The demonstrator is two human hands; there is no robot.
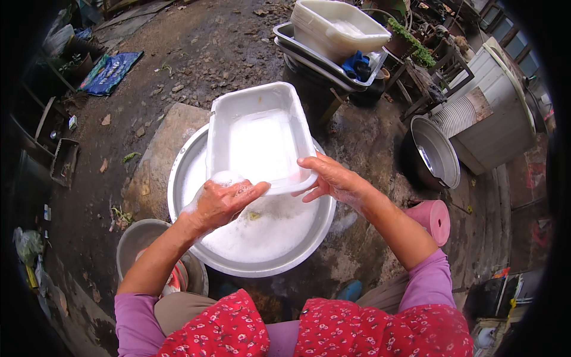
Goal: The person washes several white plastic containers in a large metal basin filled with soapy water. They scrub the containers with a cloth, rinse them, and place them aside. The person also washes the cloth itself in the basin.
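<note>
Both hands hold a white plastic tub (263,138), tilted so that I look into its bright interior. My left hand (225,198) grips its near left edge, with soap foam over the knuckles and wrist. On the near right corner, my right hand (330,176) has its thumb over the rim and fingers beneath. Under the tub stands a wide round metal basin (263,270) filled with white suds (272,236). A small yellowish bit floats among the foam. The tub hides the basin's far part.
Stacked pale tubs (312,35) rest on metal trays (308,60) at the back, with blue gloves (357,64) beside them. A metal pot (435,151) and pink cylinder (432,221) are at right. A grey bucket (138,234) stands left, near a stone slab (156,156).
</note>
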